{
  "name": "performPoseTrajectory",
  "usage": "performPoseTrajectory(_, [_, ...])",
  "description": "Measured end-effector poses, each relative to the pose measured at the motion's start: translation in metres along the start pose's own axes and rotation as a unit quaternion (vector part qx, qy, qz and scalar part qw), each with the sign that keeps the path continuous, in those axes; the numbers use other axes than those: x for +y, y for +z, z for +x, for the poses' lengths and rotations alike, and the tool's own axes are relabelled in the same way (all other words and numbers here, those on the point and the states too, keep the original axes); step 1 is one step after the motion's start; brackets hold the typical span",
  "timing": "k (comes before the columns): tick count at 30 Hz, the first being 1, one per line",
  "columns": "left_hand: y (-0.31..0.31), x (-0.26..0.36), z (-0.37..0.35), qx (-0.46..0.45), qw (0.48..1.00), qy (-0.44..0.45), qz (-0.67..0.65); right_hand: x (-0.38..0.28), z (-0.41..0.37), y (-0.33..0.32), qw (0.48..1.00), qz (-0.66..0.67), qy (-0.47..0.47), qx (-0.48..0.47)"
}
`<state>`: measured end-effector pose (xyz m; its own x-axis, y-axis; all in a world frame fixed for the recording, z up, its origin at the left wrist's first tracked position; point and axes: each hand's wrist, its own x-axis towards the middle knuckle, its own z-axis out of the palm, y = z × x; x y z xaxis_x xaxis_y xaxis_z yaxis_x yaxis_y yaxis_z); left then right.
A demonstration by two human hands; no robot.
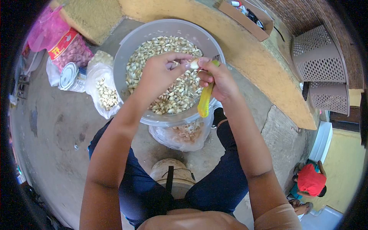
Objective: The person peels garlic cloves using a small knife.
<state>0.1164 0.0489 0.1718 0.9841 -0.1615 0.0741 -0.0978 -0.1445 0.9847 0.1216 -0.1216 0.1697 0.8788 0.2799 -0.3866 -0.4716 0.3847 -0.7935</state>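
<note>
Over a large grey plastic tub (119, 73), my left hand (163, 73) pinches a pale garlic clove (194, 64) between thumb and fingertips. My right hand (219, 78) is closed around a knife (205, 100) with a yellow-green handle, its short blade near the clove. The right thumb also touches the clove. Many garlic cloves (172, 97) lie in the tub below, apparently in water. Left of the tub, a white plastic bag (92, 78) holds several pale cloves. A clear bag with papery skins (188, 134) sits against the tub's near side.
A pink net sack (73, 51) and a metal can (69, 74) stand at the left. Along the right runs a low yellow wall (264, 73) bearing a cardboard box (247, 19). Perforated plastic baskets (312, 50) stand beyond it. A bucket (172, 170) is between my legs. A person in red (311, 180) is far right.
</note>
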Motion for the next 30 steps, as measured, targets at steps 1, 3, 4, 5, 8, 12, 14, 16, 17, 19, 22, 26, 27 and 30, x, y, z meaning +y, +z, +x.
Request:
performPoseTrajectory(1, [-0.002, 0.000, 0.000, -0.008, 1.000, -0.004, 0.003, -0.002, -0.001, 0.000, 1.000, 0.004, 0.002, -0.004])
performPoseTrajectory(3, [-0.005, 0.001, 0.000, -0.024, 1.000, -0.011, 0.009, -0.006, -0.003, 0.002, 1.000, 0.011, 0.006, -0.011])
performPoseTrajectory(4, [-0.005, 0.004, -0.001, -0.019, 0.998, 0.023, 0.053, -0.007, -0.003, 0.002, 1.000, 0.007, 0.010, -0.014])
performPoseTrajectory(5, [-0.004, 0.007, -0.003, -0.014, 0.994, 0.057, 0.097, -0.007, -0.004, 0.001, 1.000, 0.004, 0.014, -0.017])
performPoseTrajectory(8, [0.000, 0.011, -0.006, 0.012, 0.979, 0.123, 0.162, -0.007, -0.003, 0.003, 1.000, 0.001, 0.026, -0.016])
performPoseTrajectory(12, [0.001, 0.003, -0.006, 0.013, 0.959, 0.225, 0.174, -0.006, 0.001, -0.002, 0.998, 0.003, 0.056, -0.017])
performPoseTrajectory(14, [0.000, 0.001, -0.007, 0.005, 0.958, 0.218, 0.188, -0.006, 0.001, -0.001, 0.998, 0.004, 0.062, -0.013])
performPoseTrajectory(16, [-0.001, 0.002, -0.007, 0.002, 0.957, 0.214, 0.197, -0.006, 0.001, 0.000, 0.998, 0.007, 0.067, -0.003])
performPoseTrajectory(17, [-0.001, 0.003, -0.008, 0.003, 0.957, 0.212, 0.200, -0.006, 0.000, 0.002, 0.998, 0.009, 0.069, 0.005])
performPoseTrajectory(19, [-0.001, 0.004, -0.009, 0.005, 0.957, 0.208, 0.203, -0.006, -0.002, 0.007, 0.998, -0.002, 0.066, 0.011])
performPoseTrajectory(22, [0.000, 0.004, -0.009, 0.008, 0.959, 0.202, 0.199, -0.007, -0.006, 0.012, 0.998, -0.040, 0.051, 0.010])
performPoseTrajectory(26, [0.002, 0.004, -0.008, 0.027, 0.959, 0.195, 0.203, -0.005, -0.007, 0.015, 0.997, -0.066, 0.044, 0.004])
performPoseTrajectory(27, [0.002, 0.003, -0.008, 0.034, 0.959, 0.191, 0.207, -0.005, -0.007, 0.015, 0.997, -0.066, 0.045, -0.002])
performPoseTrajectory(30, [0.002, 0.004, -0.007, 0.059, 0.960, 0.195, 0.194, -0.004, -0.007, 0.015, 0.997, -0.030, 0.060, -0.027])
